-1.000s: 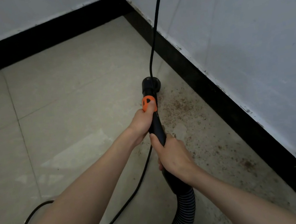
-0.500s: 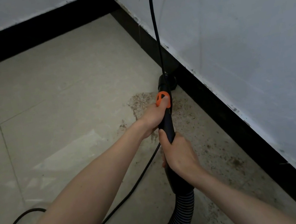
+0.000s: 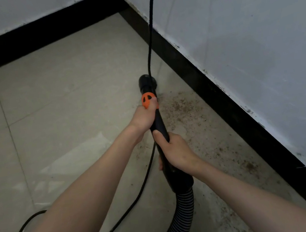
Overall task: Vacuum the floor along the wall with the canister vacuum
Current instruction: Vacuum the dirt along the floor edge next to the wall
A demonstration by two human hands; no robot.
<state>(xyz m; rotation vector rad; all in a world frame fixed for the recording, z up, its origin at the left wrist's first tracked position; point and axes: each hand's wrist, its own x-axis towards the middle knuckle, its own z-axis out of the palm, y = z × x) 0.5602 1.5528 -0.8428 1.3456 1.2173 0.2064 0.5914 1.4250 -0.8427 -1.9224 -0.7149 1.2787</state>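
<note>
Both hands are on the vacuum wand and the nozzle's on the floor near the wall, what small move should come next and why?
Probably pull the black vacuum nozzle back toward you and slightly right. Brown speckled dirt lies between it and the black baseboard, nearer you than the nozzle. The left hand and right hand both grip the black wand.

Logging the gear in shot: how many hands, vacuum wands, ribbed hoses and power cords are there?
Hands: 2 (left hand, right hand)
Vacuum wand: 1
Ribbed hose: 1
Power cord: 1
Total: 5
</note>
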